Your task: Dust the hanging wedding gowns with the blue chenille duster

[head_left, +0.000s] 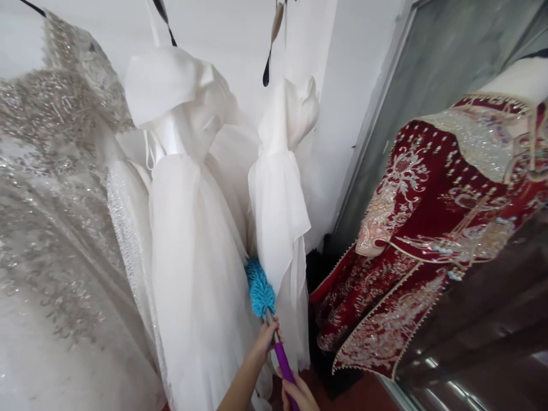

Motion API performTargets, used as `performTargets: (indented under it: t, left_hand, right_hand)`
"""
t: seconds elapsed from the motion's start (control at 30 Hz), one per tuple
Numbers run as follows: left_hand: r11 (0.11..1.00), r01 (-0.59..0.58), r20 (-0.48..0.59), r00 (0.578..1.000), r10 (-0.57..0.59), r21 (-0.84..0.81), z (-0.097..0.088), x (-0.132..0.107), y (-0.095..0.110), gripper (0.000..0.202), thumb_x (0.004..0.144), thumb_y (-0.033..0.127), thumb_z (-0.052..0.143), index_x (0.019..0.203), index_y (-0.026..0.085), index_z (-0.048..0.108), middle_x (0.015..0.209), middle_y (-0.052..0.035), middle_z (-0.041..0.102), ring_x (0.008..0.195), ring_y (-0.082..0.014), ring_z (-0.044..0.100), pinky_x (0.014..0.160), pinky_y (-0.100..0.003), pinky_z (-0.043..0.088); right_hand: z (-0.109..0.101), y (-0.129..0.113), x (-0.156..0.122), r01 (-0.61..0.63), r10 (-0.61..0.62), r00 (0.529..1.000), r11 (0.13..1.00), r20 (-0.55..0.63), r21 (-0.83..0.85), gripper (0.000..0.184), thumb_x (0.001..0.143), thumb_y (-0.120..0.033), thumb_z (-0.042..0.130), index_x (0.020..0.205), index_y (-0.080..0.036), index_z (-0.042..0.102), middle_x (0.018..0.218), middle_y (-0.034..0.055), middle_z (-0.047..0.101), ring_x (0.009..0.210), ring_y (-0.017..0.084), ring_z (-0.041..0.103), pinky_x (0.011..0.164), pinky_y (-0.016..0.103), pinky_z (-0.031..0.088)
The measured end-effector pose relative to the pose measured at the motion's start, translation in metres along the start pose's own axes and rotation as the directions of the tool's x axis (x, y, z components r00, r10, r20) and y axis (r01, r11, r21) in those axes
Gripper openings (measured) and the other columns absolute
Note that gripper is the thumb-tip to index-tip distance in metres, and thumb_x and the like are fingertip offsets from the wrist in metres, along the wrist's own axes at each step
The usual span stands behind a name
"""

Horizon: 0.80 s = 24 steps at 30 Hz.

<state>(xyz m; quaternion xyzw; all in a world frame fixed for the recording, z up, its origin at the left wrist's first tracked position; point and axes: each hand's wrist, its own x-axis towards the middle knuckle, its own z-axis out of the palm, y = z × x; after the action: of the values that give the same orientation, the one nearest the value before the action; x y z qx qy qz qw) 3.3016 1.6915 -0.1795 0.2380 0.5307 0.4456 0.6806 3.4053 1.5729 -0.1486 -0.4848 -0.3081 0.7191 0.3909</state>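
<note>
Closest, the right hand (305,393) curls round the purple handle (283,361) of a duster (261,292); the left hand (265,337) clasps its metal pole (269,316) higher up. Its blue fluff (258,282) sits at the gap between a full white dress (184,257) and a slimmer white dress (278,211). A beaded dress (55,188) hangs left, a red dress (428,171) right, a white wall (240,28) behind.

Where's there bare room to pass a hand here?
Widest gap: bare upper wall between the narrow white dress and the red garment. Crowded: leftward, where the sequined dress and fuller white dress meet, and around the blue duster between the white dresses, held by left hand and right hand.
</note>
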Motion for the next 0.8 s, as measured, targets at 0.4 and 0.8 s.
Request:
performTargets:
  t: [0.4, 0.8]
  left_hand:
    - [0.965, -0.242, 0.041, 0.97, 0.239, 0.101, 0.028, -0.056, 0.082, 0.054, 0.073, 0.052, 0.064, 0.108, 0.02, 0.038, 0.059, 0.0104, 0.054, 0.047, -0.0095, 0.057, 0.053, -0.023, 0.043]
    - [0.811, -0.575, 0.3, 0.797, 0.525, 0.107, 0.044, -0.129, 0.213, 0.06, 0.069, 0.05, 0.067, 0.113, 0.02, 0.039, 0.057, 0.0107, 0.054, 0.041, -0.0099, 0.056, 0.044, -0.023, 0.042]
  right_hand:
    - [0.0, -0.081, -0.039, 0.199, -0.132, 0.976, 0.857, 0.171, -0.475, 0.054, 0.077, -0.061, 0.05, 0.107, -0.016, 0.055, 0.051, -0.0082, 0.05, 0.036, 0.01, 0.04, 0.037, 0.025, 0.032]
    - [0.072, -0.126, -0.069, 0.343, -0.294, 0.933, 0.904, 0.209, -0.255, 0.069, 0.08, -0.059, 0.056, 0.135, -0.022, 0.038, 0.057, -0.0098, 0.045, 0.041, 0.009, 0.041, 0.039, 0.022, 0.037]
